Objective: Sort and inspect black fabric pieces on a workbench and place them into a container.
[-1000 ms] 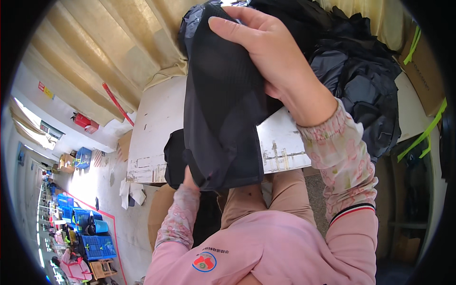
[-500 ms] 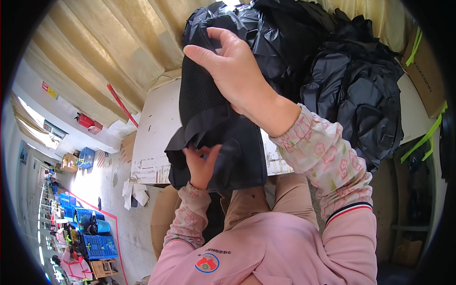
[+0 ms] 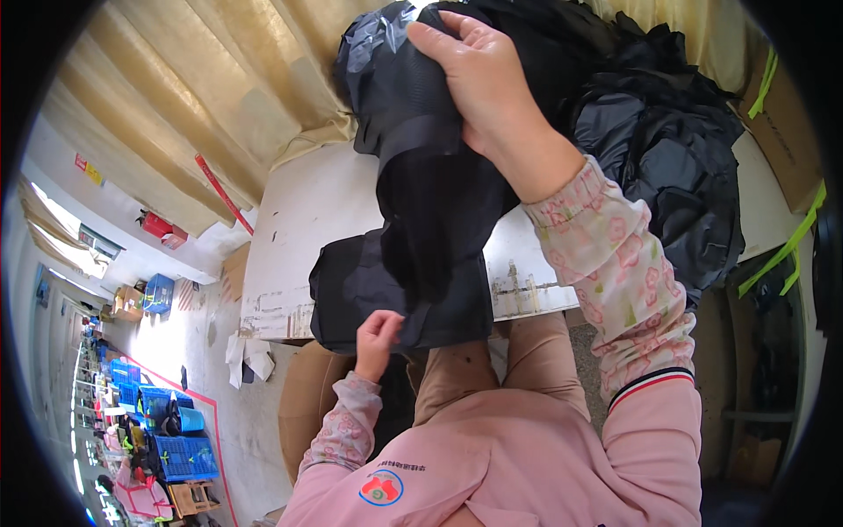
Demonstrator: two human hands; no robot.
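High over the far part of the table, my right hand (image 3: 483,79) pinches the upper edge of a black mesh fabric piece (image 3: 421,149), thumb and fingers closed on it. The piece hangs down in a dark, thin fold toward a flat black fabric piece (image 3: 347,294), which lies at the near table edge. Beside that flat piece's front edge is my left hand (image 3: 378,344), its fingers curled together; whether cloth is between them is hidden. Floral sleeve covers reach up both forearms.
A heap of shiny black fabric (image 3: 654,167) fills the back and right of the white table (image 3: 299,211). Beige curtains (image 3: 202,79) hang behind. A cardboard box (image 3: 790,132) stands at the far right. Blue crates (image 3: 184,455) sit on the floor at left.
My right hand has moved up and away, lifting the mesh piece off the flat one. My left hand has drawn back toward me, its fingers now curled.
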